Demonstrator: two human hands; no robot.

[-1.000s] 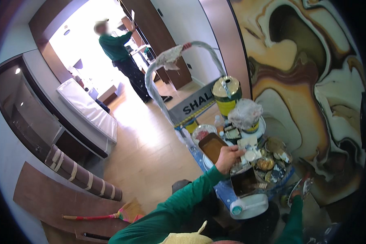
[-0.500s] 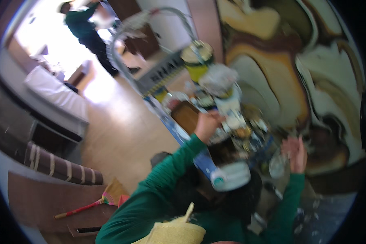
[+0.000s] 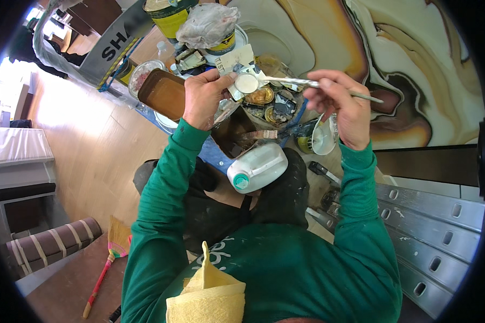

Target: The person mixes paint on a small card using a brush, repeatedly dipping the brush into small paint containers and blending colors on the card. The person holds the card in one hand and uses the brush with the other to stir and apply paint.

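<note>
My left hand [image 3: 203, 99] is closed, with thumb and fingers pinched at the rim of a small round cup [image 3: 247, 83] with white contents. My right hand [image 3: 342, 105] grips a thin paintbrush [image 3: 306, 82] between thumb and fingers. Its pale handle end sticks out to the right, and its tip points left at the cup's edge. I cannot tell whether the tip touches the white. Below my left hand is an open brown container [image 3: 233, 132] with a flat brush [image 3: 258, 134] lying in it. A white jug with a teal cap [image 3: 258, 168] stands nearest my body.
Several small tins [image 3: 269, 102] crowd the cart behind the cup. A brown tray [image 3: 164, 94] sits left, and a bag-topped bucket [image 3: 210, 29] stands farther back. A marbled panel [image 3: 415, 70] rises at right. A metal ladder [image 3: 431, 237] and a broom [image 3: 113, 247] lie at the sides.
My right hand was open and apart on the right; now it holds the paintbrush by the cup. The view has shifted, and my left hand now shows pinching the cup.
</note>
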